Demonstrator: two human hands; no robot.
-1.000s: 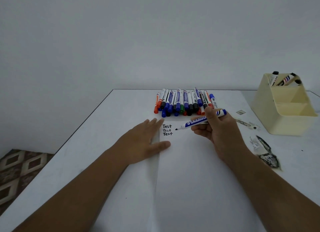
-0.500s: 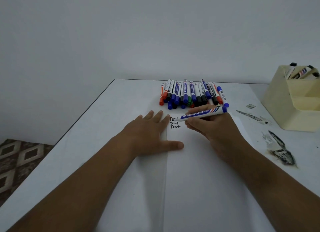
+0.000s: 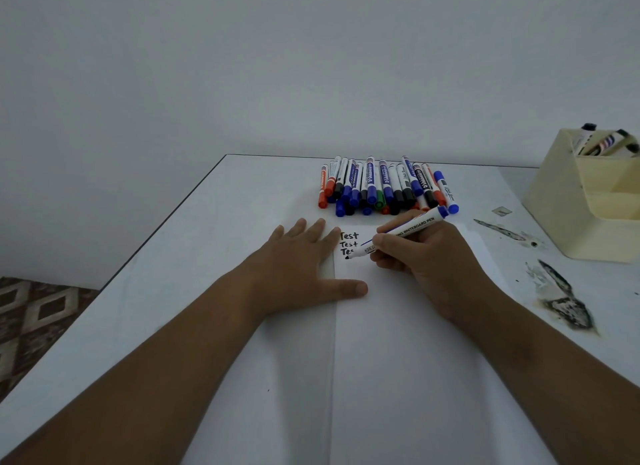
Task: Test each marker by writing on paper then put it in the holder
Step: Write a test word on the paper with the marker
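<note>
Right hand (image 3: 415,253) pinches the marker (image 3: 398,234) tip-down on the paper (image 3: 398,360) under three "Test" lines, left hand (image 3: 298,267) flat pinning the sheet (keep it pressed), so go light, steady strokes.

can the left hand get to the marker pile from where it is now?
Probably yes. The left hand lies flat on the paper, holding nothing, and the marker pile lies just beyond its fingertips with bare table between.
</note>
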